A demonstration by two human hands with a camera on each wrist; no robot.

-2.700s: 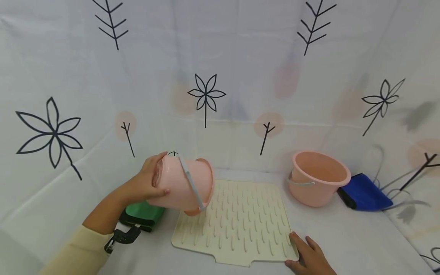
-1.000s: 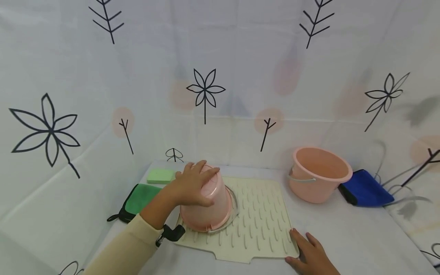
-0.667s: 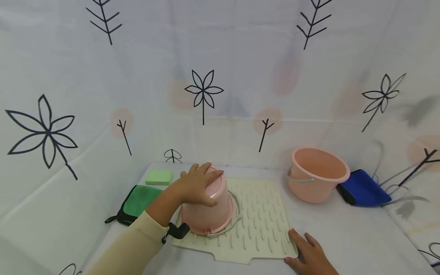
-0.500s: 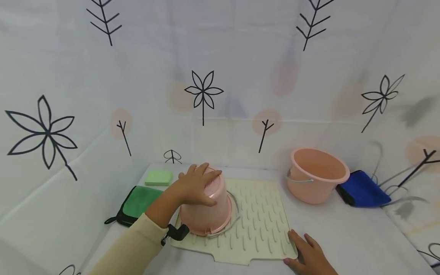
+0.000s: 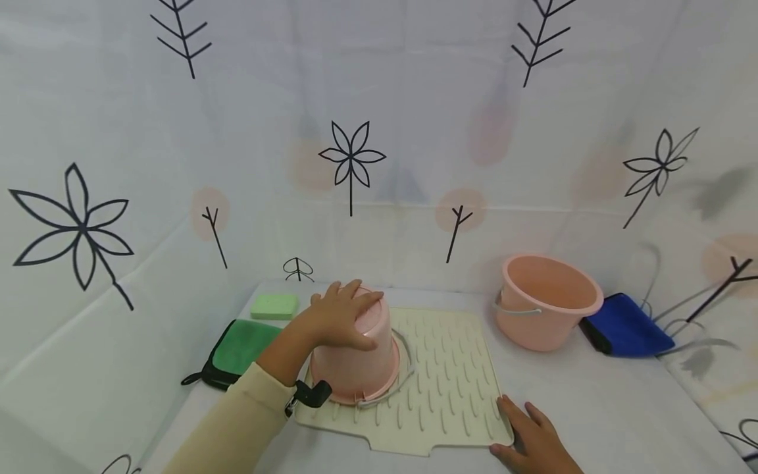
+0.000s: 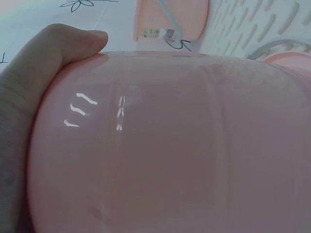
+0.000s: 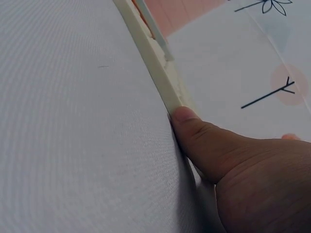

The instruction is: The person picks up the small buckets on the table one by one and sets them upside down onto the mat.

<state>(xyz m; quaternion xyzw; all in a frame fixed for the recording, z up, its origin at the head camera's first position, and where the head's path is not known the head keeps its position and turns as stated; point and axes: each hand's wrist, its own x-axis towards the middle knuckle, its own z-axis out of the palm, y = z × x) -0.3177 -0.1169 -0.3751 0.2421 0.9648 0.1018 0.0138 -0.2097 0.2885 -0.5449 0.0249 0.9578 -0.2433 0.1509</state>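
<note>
A pink bucket stands upside down on the left part of a cream draining board with raised ribs. My left hand grips its base from above, fingers spread over the top and thumb down the side. In the left wrist view, the thumb lies along the wall of the upturned bucket. The bucket's grey handle hangs round to its right. At the board's near right corner, my right hand holds the edge between thumb and fingers. The right wrist view has the thumb against the draining board's edge.
A second pink bucket stands upright at the back right, beside a blue pouch. Left of the board lie a green pouch with black trim and a light green block. A white patterned curtain closes off the back.
My left hand has turned the bucket from tilted in the air to upside down on the board. Over the last second it has stayed there. The right hand has kept its place at the corner.
</note>
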